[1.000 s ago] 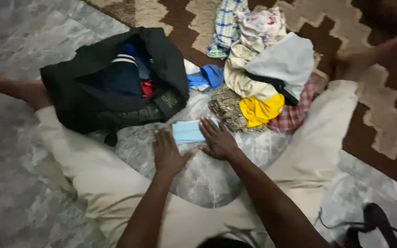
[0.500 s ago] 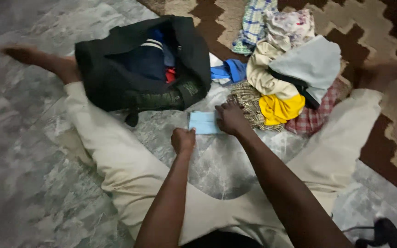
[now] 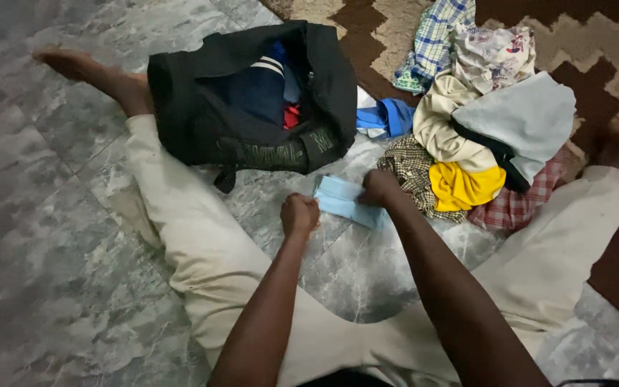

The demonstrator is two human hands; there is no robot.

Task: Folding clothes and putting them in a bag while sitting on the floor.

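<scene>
A small folded light blue cloth [image 3: 344, 201] is lifted slightly off the grey marble floor between my legs. My left hand [image 3: 299, 213] grips its left edge with closed fingers. My right hand [image 3: 379, 188] grips its right, far edge. Just beyond the cloth stands an open black bag [image 3: 202, 107] with dark blue, white-striped and red clothes inside. To the right lies a heap of clothes [image 3: 481, 122]: cream, pale grey, yellow, checked and floral pieces.
My legs in cream trousers [image 3: 188, 236] spread to both sides, my bare left foot [image 3: 80, 68] at the far left. A brown and beige patterned rug [image 3: 610, 64] lies under the heap. A blue garment [image 3: 388, 116] lies between bag and heap.
My hands went from pressing flat on the blue cloth to gripping its edges and raising it off the floor. The view has shifted, so everything appears further right.
</scene>
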